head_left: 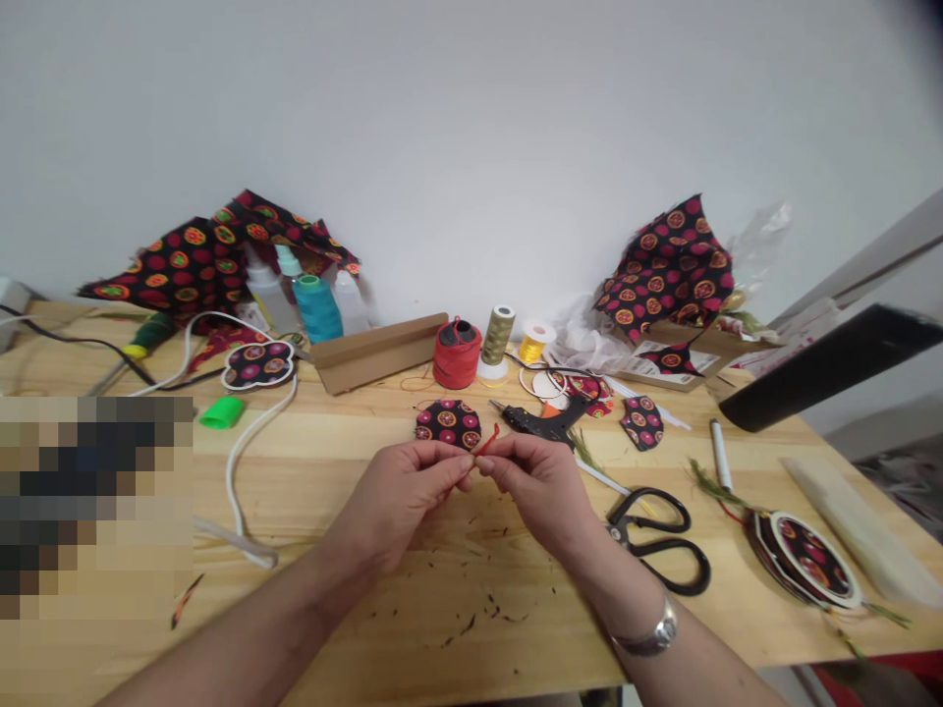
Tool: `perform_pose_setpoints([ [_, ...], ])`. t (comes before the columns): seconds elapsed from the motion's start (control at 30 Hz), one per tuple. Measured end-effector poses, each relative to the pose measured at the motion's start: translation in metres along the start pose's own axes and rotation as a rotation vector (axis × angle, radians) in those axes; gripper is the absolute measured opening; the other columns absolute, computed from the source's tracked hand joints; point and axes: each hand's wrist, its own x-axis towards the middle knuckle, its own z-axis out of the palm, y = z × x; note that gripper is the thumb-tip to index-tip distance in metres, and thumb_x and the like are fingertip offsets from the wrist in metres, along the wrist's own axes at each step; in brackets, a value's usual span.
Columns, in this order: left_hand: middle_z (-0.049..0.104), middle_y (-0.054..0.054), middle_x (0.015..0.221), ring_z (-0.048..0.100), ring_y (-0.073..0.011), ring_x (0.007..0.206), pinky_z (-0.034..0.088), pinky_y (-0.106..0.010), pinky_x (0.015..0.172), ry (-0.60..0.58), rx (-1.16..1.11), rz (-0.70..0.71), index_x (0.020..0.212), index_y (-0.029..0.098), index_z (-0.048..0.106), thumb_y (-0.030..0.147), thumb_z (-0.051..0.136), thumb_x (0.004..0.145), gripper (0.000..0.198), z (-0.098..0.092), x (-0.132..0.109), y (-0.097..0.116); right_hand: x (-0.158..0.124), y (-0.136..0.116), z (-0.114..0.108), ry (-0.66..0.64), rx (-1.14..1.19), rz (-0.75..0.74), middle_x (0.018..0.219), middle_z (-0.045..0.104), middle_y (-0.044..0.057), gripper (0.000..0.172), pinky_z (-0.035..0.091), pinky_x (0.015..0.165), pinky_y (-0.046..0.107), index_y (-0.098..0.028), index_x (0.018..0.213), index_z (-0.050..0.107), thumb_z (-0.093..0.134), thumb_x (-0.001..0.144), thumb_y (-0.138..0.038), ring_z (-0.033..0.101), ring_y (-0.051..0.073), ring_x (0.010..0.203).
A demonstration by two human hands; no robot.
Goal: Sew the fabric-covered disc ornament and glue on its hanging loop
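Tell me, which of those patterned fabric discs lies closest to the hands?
The round disc just beyond the fingertips, in front of the red spool. The flower-shaped one sits far left; the others lie further right.

Plain white wall [471, 118] behind; light wooden table [413, 628] against it; even light

Thing: we pinch a short red thread [486, 444] between the fingertips of both our hands.
Look: thin, bright red, a small strand.
Pose: we see it rise slanting up and to the right from the pinch, its free end in the air.
Place: near the middle of the scene, above the wooden table top.
Neighbour: its tip shows just right of the round patterned fabric disc [447, 423]; we cannot tell whether they touch.
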Motion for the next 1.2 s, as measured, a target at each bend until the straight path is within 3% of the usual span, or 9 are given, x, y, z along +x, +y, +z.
perform_pose_setpoints([
  [0.23, 0.051, 0.004, 0.052, 0.030, -0.0058, 0.044, 0.018, -0.020, 0.043, -0.017, 0.005, -0.009, 0.064, 0.015, 0.065, 0.036, 0.064, 0.070, 0.022, -0.0015, 0.0007, -0.0012, -0.0007, 0.0057, -0.0001, 0.011, -0.122, -0.146, 0.064, 0.060, -0.001, 0.010, 0.040, 0.059, 0.021, -0.017, 0.066, 0.062, 0.058, 0.074, -0.019, 0.051, 0.011, 0.060],
  [0.83, 0.057, 0.001, 0.058, 0.038, -0.0052, 0.046, 0.021, -0.018, 0.040, -0.078, -0.099, -0.040, 0.064, 0.014, 0.066, 0.037, 0.062, 0.073, 0.025, 0.0001, -0.0004, 0.0039, -0.0018, 0.0059, -0.0029, 0.016, -0.196, -0.140, 0.063, 0.056, -0.002, 0.013, 0.039, 0.059, 0.021, -0.017, 0.068, 0.057, 0.051, 0.079, -0.021, 0.048, 0.011, 0.060],
  [1.0, 0.059, 0.003, 0.058, 0.040, -0.0054, 0.046, 0.028, -0.018, 0.043, -0.028, -0.010, -0.025, 0.070, 0.016, 0.069, 0.030, 0.070, 0.064, 0.015, 0.0016, -0.0017, 0.0052, -0.0028, 0.0042, -0.0020, 0.033, -0.260, -0.167, 0.063, 0.057, -0.002, 0.014, 0.039, 0.059, 0.021, -0.018, 0.067, 0.056, 0.051, 0.079, -0.020, 0.049, 0.011, 0.060],
  [1.2, 0.063, 0.001, 0.060, 0.041, -0.0069, 0.044, 0.030, -0.020, 0.043, 0.026, 0.069, 0.015, 0.069, 0.016, 0.068, 0.029, 0.065, 0.066, 0.014, 0.0019, -0.0024, 0.0049, -0.0031, 0.0035, -0.0030, 0.035, -0.267, -0.178, 0.064, 0.059, -0.001, 0.016, 0.040, 0.060, 0.022, -0.018, 0.065, 0.056, 0.051, 0.080, -0.020, 0.052, 0.012, 0.061],
])
